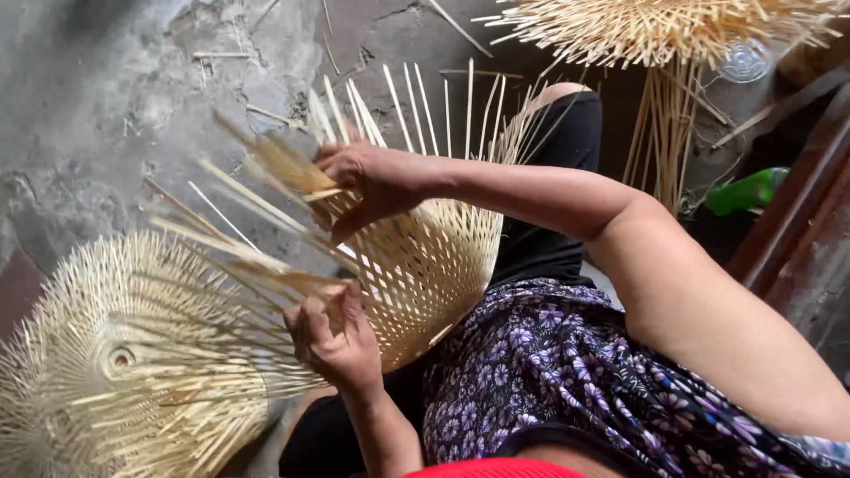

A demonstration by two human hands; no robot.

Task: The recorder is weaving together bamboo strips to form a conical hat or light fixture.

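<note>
**Hands on the bamboo weave**

Both our hands hold the half-made woven bamboo piece (434, 265) in the middle of the frame. Our right hand (367, 181) pinches thin strips at its top edge. Our left hand (332, 341) is closed around strips lower down. Another woven bamboo piece (124, 363) lies at lower left.
</note>
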